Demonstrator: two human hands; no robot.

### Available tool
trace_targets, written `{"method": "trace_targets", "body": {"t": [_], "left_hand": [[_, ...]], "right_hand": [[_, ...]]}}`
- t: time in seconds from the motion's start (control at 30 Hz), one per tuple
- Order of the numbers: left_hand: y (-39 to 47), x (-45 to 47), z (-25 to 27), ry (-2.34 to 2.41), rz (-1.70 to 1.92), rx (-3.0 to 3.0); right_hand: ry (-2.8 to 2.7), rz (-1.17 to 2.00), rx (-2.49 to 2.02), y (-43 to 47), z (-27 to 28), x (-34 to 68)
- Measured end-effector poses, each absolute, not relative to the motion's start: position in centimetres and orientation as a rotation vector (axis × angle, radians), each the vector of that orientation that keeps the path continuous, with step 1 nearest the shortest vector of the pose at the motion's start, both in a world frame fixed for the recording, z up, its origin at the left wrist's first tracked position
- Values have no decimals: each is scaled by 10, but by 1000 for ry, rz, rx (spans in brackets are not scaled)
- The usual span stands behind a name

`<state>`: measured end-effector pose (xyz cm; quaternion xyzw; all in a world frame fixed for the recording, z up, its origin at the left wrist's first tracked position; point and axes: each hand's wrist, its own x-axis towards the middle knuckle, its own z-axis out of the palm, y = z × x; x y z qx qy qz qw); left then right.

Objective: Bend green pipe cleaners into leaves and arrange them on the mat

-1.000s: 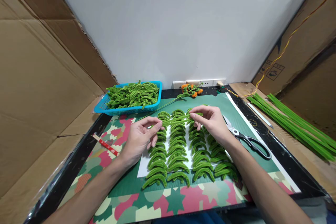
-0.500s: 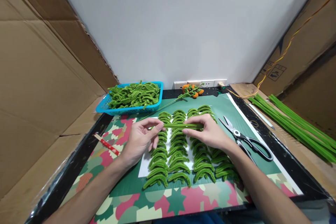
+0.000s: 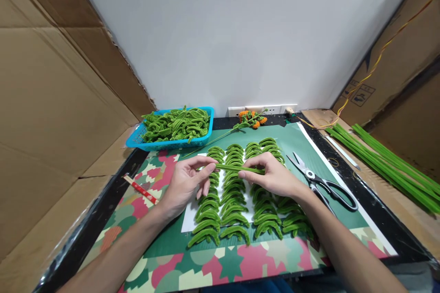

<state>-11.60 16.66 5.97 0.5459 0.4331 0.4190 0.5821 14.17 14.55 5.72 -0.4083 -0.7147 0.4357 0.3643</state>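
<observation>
Fuzzy green pipe cleaners (image 3: 229,167), laid side by side, stretch between my two hands above the mat. My left hand (image 3: 187,181) pinches their left end between thumb and fingers. Toward the other end, my right hand (image 3: 271,175) grips them with thumb and fingertips; its fingers partly hide that end. Below lie columns of bent green pipe cleaner pieces (image 3: 234,216), curved like arches, on white paper (image 3: 189,220). The nearest pieces reach past the paper onto the patterned mat (image 3: 206,265).
A blue basket (image 3: 165,146) heaped with bent green pieces stands back left. Scissors (image 3: 311,175) lie partly open right of the columns. Long green pipe cleaners (image 3: 381,160) rest far right, beside a white pen-like stick (image 3: 342,151). An orange flower stem (image 3: 252,118) lies behind; wrapped chopsticks (image 3: 140,189) lie left.
The held pipe cleaners have tilted slightly, with the right end now lower. My right hand has dipped a little; my left hand has barely moved.
</observation>
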Motion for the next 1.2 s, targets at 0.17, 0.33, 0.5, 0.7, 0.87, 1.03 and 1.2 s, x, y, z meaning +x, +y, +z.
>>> {"method": "trace_targets", "body": {"t": [0.17,0.33,0.5,0.7,0.87,1.03,1.2], "left_hand": [[168,-116,59,1021,1007,1279],[168,-116,62,1026,1022,1294],[170,-118,68,1054,1064,1277],[178,-125,78,1089,1093,1291],[181,-128,83,1134,1100,1278],[182,-128,81,1137,1082,1292],[183,-127,81,1113,1066,1300]], "right_hand": [[-1798,1118,-1030,146,56,141],[-1765,1112,-999,148,56,140],[-1647,1036,-928,155,55,140],[-1311,1223,-895,164,56,145],[-973,1329,-816,168,58,150],[-799,1265,-758,171,60,155],[-710,1227,-776,173,60,159]]}}
